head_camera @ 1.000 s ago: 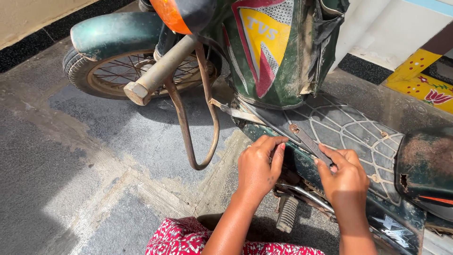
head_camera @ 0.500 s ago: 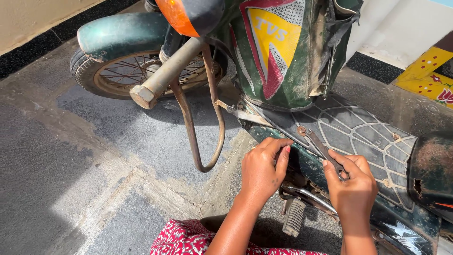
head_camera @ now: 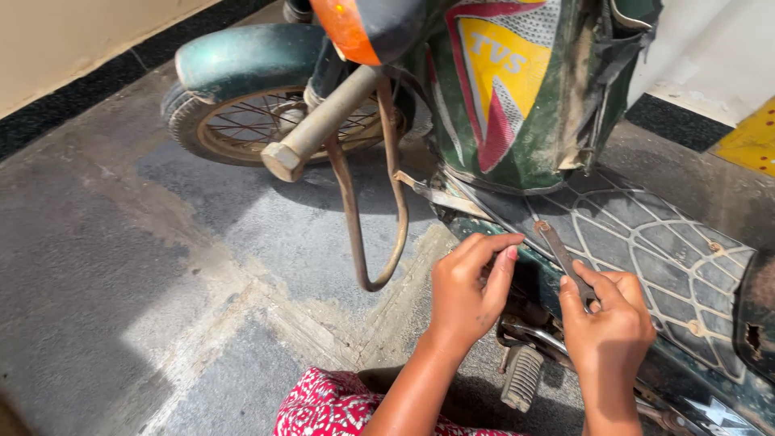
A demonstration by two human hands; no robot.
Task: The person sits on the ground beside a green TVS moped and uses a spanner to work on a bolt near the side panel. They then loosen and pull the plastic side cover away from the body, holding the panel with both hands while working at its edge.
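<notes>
An old green moped stands in front of me, its patterned footboard [head_camera: 646,242] dusty and grey. My right hand [head_camera: 609,319] grips a flat metal spanner [head_camera: 561,252] whose head sits on a bolt at the footboard's edge. My left hand [head_camera: 468,291] rests against the footboard's side just left of the spanner, fingers curled, with nothing visible in it. Below the hands a ribbed footrest peg [head_camera: 521,375] sticks out.
The front wheel [head_camera: 242,121] with green mudguard is at the upper left. A rusty handlebar end [head_camera: 319,129] and a bent crash-guard loop [head_camera: 371,218] hang over the concrete floor. My red patterned clothing [head_camera: 331,404] shows at the bottom. A wall runs along the upper left.
The view has shifted slightly down and right. Both hands stay at the footboard edge; the right hand has turned the spanner a little toward me.
</notes>
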